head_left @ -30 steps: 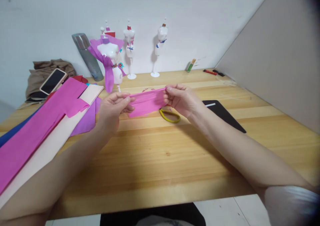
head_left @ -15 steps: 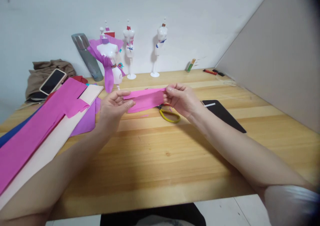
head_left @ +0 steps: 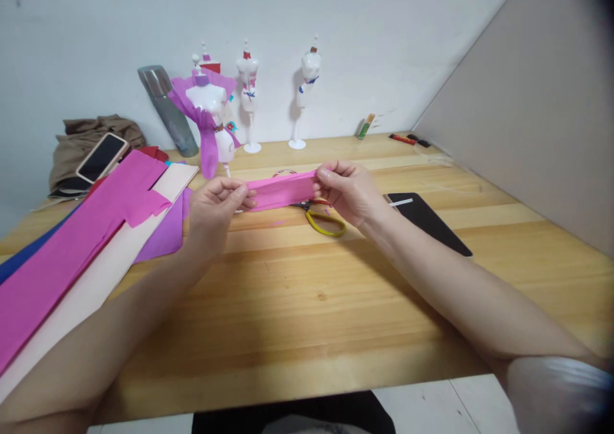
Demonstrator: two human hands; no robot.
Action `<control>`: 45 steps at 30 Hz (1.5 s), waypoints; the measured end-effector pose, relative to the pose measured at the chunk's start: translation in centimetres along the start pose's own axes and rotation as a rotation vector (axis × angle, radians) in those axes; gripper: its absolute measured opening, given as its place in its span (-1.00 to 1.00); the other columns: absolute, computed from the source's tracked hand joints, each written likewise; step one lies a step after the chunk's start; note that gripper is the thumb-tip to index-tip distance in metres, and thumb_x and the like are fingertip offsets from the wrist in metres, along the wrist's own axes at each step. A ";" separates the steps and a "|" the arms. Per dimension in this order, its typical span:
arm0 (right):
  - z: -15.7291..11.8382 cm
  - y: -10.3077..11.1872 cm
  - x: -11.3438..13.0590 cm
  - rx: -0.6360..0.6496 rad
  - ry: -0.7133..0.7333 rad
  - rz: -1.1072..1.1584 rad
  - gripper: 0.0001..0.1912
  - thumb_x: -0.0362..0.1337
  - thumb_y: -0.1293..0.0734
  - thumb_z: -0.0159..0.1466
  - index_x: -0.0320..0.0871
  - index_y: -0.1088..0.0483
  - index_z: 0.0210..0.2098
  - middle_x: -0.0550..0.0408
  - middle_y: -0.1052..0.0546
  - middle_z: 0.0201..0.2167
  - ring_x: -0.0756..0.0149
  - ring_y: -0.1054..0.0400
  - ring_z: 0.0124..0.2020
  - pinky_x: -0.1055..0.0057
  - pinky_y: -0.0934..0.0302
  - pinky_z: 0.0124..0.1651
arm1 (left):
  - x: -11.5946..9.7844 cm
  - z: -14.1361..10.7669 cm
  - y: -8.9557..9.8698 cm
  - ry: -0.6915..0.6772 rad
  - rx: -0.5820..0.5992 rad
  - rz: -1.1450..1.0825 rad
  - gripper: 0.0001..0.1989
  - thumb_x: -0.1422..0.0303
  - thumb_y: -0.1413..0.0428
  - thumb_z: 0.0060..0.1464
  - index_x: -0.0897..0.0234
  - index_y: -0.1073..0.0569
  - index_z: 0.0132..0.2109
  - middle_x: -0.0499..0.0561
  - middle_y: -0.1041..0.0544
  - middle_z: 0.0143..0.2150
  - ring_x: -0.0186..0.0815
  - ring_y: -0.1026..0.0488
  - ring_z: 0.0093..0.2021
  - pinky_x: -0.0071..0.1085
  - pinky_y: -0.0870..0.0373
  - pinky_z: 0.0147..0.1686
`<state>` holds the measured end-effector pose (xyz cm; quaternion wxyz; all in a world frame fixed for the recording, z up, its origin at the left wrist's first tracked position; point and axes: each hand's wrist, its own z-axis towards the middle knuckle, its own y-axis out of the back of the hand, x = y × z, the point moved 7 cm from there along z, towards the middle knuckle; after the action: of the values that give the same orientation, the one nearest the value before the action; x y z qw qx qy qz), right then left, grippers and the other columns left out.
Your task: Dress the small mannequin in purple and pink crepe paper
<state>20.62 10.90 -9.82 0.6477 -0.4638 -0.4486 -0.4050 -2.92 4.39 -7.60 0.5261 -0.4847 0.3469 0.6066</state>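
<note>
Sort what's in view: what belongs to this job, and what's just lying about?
Probably in the job:
pink strip, held between left hand and right hand
yellow-handled scissors
large pink sheet

Probably just lying about:
phone
tall grey bottle
brown cloth
black flat panel

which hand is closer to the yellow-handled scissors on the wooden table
Right. The right hand is close above the yellow-handled scissors in the picture; the left hand is farther off, to their left.
</note>
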 end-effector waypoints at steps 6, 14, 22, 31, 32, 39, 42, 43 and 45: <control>-0.1 -0.3 0.1 0.000 -0.007 0.013 -0.64 -0.03 -0.66 -0.09 -0.04 -0.49 -0.53 0.15 -0.50 -0.58 0.36 -0.35 -0.55 0.34 -0.33 -0.47 | 0.6 0.2 0.0 0.065 0.029 -0.063 -0.73 0.24 -0.36 -0.09 0.28 -0.47 -0.34 -0.02 -0.62 -0.44 -0.34 -0.56 -0.49 -0.40 -0.52 -0.41; -0.3 -0.1 0.4 -0.035 -0.005 0.029 -0.68 -0.08 -0.66 -0.07 -0.03 -0.49 -0.53 0.18 -0.50 -0.59 0.37 -0.35 -0.53 0.40 -0.29 -0.44 | 1.1 0.3 -0.3 0.079 0.095 -0.042 -0.67 0.32 -0.40 -0.20 0.28 -0.50 -0.27 -0.01 -0.64 -0.42 -0.26 -0.62 -0.41 -0.30 -0.59 -0.28; -0.3 -0.2 0.4 -0.045 0.003 0.024 -0.66 -0.11 -0.66 -0.11 -0.08 -0.48 -0.53 0.19 -0.50 -0.60 0.42 -0.34 -0.53 0.46 -0.24 -0.47 | -0.1 -0.2 -0.4 0.070 0.059 -0.010 -0.74 0.23 -0.35 -0.12 0.29 -0.50 -0.37 0.01 -0.65 -0.42 -0.30 -0.59 -0.47 -0.35 -0.57 -0.38; -0.4 -0.4 0.7 -0.028 0.028 -0.042 -0.68 -0.12 -0.67 -0.13 -0.03 -0.50 -0.57 0.16 -0.52 -0.59 0.35 -0.35 -0.54 0.35 -0.28 -0.48 | 0.2 -0.1 0.0 0.107 0.006 -0.029 -0.76 0.28 -0.34 -0.13 0.28 -0.46 -0.38 -0.02 -0.62 -0.46 -0.33 -0.56 -0.51 -0.37 -0.56 -0.38; -0.4 -0.5 0.7 -0.032 0.026 -0.032 -0.68 -0.13 -0.67 -0.15 -0.04 -0.50 -0.58 0.17 -0.52 -0.60 0.37 -0.35 -0.56 0.37 -0.28 -0.48 | 0.2 -0.1 0.0 0.109 0.006 -0.029 -0.76 0.29 -0.34 -0.14 0.28 -0.46 -0.38 -0.03 -0.61 -0.47 -0.33 -0.57 -0.51 -0.37 -0.56 -0.38; -0.4 -0.6 0.7 -0.045 0.018 0.016 -0.70 -0.18 -0.68 -0.20 -0.06 -0.52 -0.61 0.19 -0.53 -0.60 0.41 -0.37 -0.52 0.43 -0.27 -0.44 | 0.1 -0.1 0.0 0.104 -0.001 -0.018 -0.76 0.31 -0.34 -0.16 0.26 -0.43 -0.39 -0.06 -0.59 -0.55 -0.32 -0.57 -0.51 -0.40 -0.53 -0.39; -0.5 -0.5 0.8 -0.054 0.018 -0.005 -0.71 -0.20 -0.68 -0.20 -0.07 -0.52 -0.61 0.17 -0.54 -0.60 0.42 -0.36 -0.52 0.42 -0.27 -0.43 | 0.2 0.0 0.1 0.111 0.001 -0.026 -0.76 0.31 -0.34 -0.15 0.26 -0.43 -0.38 -0.07 -0.59 -0.54 -0.32 -0.58 -0.50 -0.40 -0.53 -0.40; -0.5 -0.5 0.8 -0.058 0.015 -0.009 -0.71 -0.22 -0.67 -0.20 -0.08 -0.52 -0.61 0.17 -0.54 -0.60 0.42 -0.36 -0.52 0.42 -0.27 -0.42 | 0.3 0.0 0.1 0.116 0.002 -0.033 -0.76 0.32 -0.34 -0.15 0.26 -0.43 -0.38 -0.07 -0.59 -0.54 -0.31 -0.58 -0.50 -0.39 -0.54 -0.39; -0.6 -0.5 0.8 -0.065 0.012 -0.018 -0.71 -0.24 -0.67 -0.21 -0.09 -0.51 -0.60 0.18 -0.54 -0.59 0.43 -0.36 -0.53 0.42 -0.28 -0.41 | 0.4 0.1 0.2 0.121 -0.002 -0.048 -0.76 0.33 -0.34 -0.16 0.26 -0.43 -0.37 -0.07 -0.59 -0.54 -0.31 -0.58 -0.50 -0.38 -0.55 -0.38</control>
<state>20.49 10.15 -9.03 0.6315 -0.4781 -0.4353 -0.4279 -3.07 4.55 -8.00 0.5184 -0.5290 0.3657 0.5637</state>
